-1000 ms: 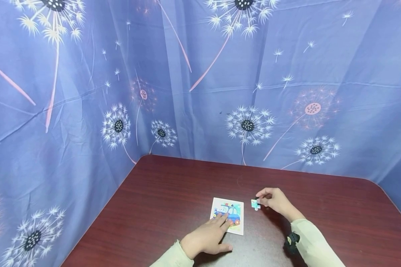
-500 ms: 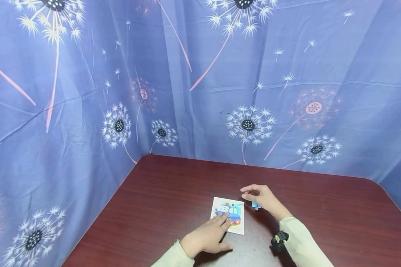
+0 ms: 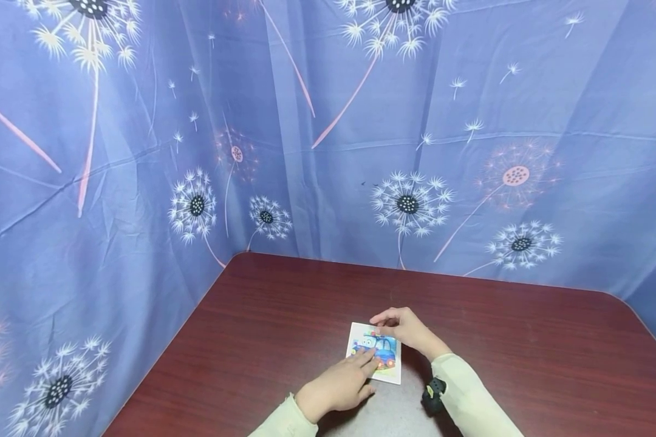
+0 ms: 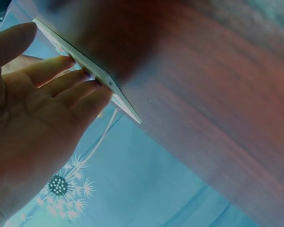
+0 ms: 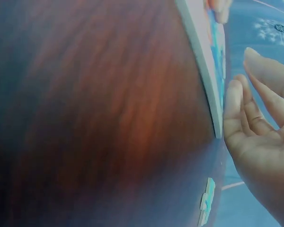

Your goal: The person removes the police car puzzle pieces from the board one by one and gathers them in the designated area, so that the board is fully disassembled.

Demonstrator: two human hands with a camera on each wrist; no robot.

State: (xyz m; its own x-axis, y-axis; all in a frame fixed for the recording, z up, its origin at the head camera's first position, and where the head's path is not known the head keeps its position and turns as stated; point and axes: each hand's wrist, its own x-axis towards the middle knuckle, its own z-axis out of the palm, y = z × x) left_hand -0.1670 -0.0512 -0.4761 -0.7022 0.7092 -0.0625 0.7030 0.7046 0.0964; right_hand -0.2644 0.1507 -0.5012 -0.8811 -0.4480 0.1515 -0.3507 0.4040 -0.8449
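Note:
A jigsaw puzzle (image 3: 389, 347) with a blue cartoon car in a white frame lies on the table. My left hand (image 3: 338, 383) rests on its lower left part, fingertips on the picture. The left wrist view shows those fingers nearly straight against the board (image 4: 92, 66). My right hand (image 3: 409, 332) hovers over the puzzle's top edge in the head view. Up close, its thumb and bent fingers (image 5: 234, 101) are apart with nothing between them. A loose puzzle piece (image 5: 207, 203) lies on the table beyond the board's corner; in the head view the right hand hides it.
The dark red wooden table (image 3: 284, 297) runs back to a blue curtain (image 3: 328, 200) with dandelion prints. A curtain also hangs along the left side. A small black device (image 3: 433, 396) is worn at my right wrist.
My right hand has let go of the loose piece, leaving it on the table, and moved left to the puzzle's top edge. The left hand has stayed on the puzzle, its thumb drawn in a little.

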